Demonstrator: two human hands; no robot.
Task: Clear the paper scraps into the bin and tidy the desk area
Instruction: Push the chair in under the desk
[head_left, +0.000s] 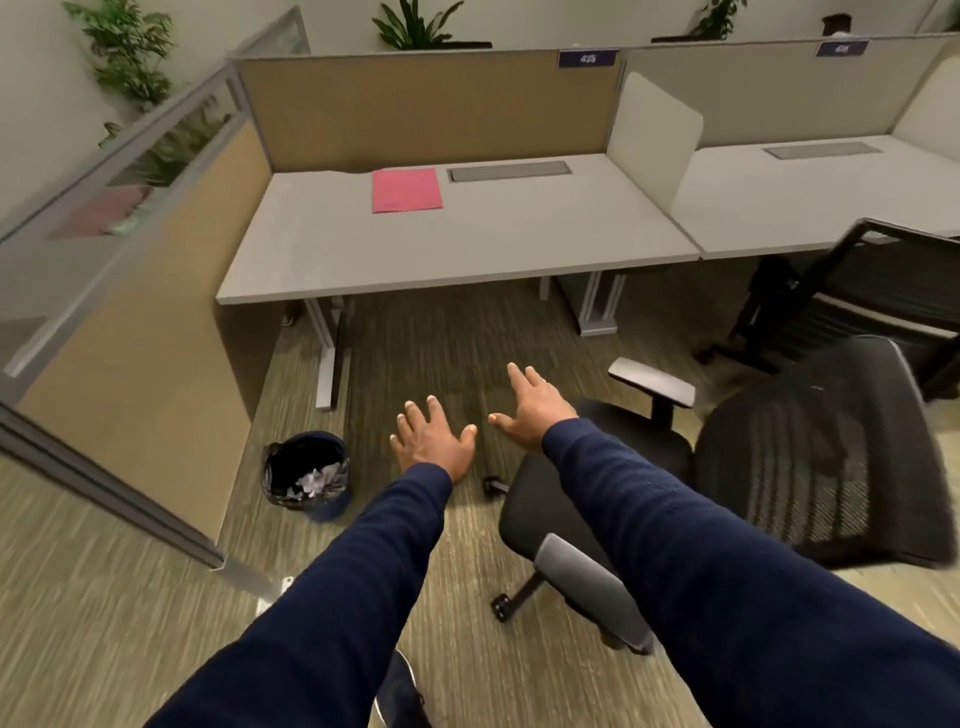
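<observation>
Already the scraps (314, 480) sit in the bin (306, 475) beside the worktop (467, 244); both hands (left (434, 441), right (530, 413)) are spread, grip empty. Shoving the chair (727, 467) carelessly could topple it.

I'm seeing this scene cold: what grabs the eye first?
Two open hands, left hand and right hand, stretch forward over the carpet. A pink paper lies on the grey desk. A dark bin with white paper scraps sits left, a black office chair right.

Head-height view, forward-down over desk (467, 244), floor.
</observation>
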